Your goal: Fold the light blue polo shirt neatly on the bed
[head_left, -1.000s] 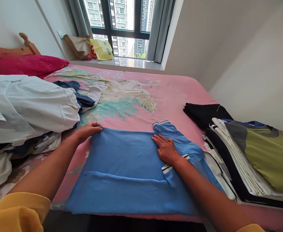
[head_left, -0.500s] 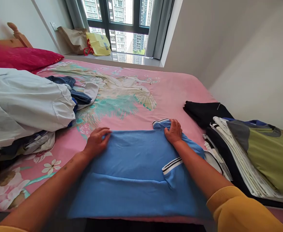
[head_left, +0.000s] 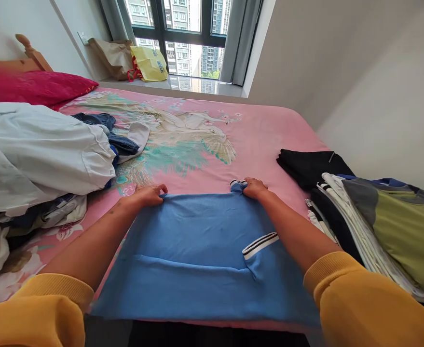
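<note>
A blue shirt [head_left: 197,241] lies partly folded at the near edge of the bed, one long side turned in over its middle. A sleeve cuff with white and black stripes [head_left: 260,245] rests on its right part. My left hand [head_left: 150,194] pinches the shirt's far left corner, thumb and fingers closed on the cloth. At the far right, my right hand [head_left: 255,188] grips the far edge beside another striped cuff [head_left: 238,183]. My right forearm covers some of the shirt's right side.
Left of the shirt is a heap of clothes with a white garment [head_left: 45,154] on top. On the right sit folded clothes, a green and grey shirt [head_left: 403,226] uppermost, near a black folded garment [head_left: 313,166]. A red pillow [head_left: 34,87] lies far left on the pink bedsheet [head_left: 266,130].
Both hands have closed on the far edge of the shirt, where they lay more loosely before. My left forearm has come further forward, and its yellow sleeve now shows.
</note>
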### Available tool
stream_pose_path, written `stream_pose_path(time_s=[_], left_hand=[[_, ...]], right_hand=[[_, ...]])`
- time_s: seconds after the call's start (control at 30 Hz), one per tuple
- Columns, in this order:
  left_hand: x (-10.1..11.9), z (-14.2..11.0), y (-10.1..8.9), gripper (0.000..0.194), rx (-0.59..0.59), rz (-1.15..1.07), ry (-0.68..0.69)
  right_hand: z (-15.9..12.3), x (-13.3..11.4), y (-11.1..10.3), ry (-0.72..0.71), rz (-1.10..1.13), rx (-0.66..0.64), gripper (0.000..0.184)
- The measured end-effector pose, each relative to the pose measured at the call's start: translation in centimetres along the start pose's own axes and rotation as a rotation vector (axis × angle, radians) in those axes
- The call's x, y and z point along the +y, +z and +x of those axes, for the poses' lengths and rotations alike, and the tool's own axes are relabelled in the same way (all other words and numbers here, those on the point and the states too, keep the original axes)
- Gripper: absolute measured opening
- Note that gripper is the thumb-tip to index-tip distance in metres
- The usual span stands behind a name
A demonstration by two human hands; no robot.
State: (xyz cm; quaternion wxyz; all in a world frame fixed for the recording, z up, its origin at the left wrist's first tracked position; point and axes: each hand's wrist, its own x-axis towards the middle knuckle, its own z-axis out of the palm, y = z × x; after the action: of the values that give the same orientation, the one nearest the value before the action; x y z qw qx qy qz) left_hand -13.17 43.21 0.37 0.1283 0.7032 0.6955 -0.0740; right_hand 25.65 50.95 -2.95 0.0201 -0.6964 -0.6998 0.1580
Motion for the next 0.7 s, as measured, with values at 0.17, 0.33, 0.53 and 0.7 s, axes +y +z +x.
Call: stream_pose_path(time_s=[0.17,0.33,0.53,0.7], left_hand=[[0.6,-2.8,-1.1,0.028,0.074,0.024,0.025],[0.4,-8.4,-1.9,0.025,0.198,0.020,0.152],[-0.2,-15.0,1.3,0.036,0.332,0.057,0.292],[-1.6,-17.6,4.5,0.044,0.279,0.044,0.268]], right_hand=[[-3.0,0.8,-1.9,-0.083,0.096,0.062,0.029],[-9.6,3.2,-4.7,-0.197,0.344,0.242,0.025],[-17.9,6.5,-2.7,-0.354,0.354,0.273,0.010],[-21.2,8.6,0.7,-0.426,0.157,0.266,0.016]])
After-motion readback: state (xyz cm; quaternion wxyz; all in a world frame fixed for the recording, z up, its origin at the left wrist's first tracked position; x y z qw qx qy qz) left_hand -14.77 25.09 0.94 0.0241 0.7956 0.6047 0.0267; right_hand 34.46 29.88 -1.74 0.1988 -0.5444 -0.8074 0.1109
